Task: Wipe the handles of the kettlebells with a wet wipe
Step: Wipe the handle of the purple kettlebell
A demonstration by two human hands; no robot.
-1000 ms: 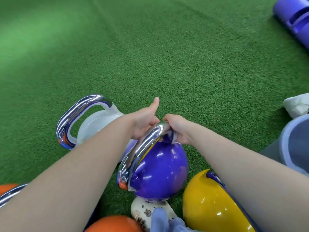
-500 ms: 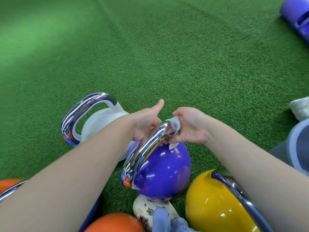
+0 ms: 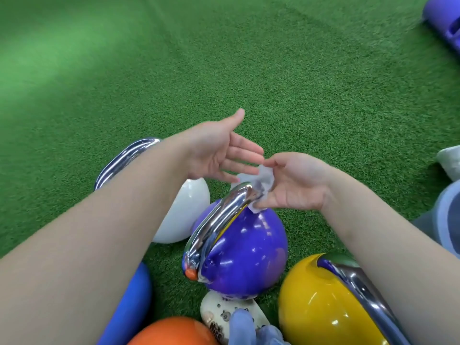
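Purple kettlebell: glossy, chrome handle, centre on turf, between white kettlebell left and yellow kettlebell near right. Wipe: white, crumpled, at handle's far end, pinched by right hand. Left hand: fingers spread, holding nothing.

Green artificial turf covers the floor. At two o'clock lies a purple moulded object, cut by the edge. At three o'clock sits a white bundle. At six o'clock, a cream printed shoe.
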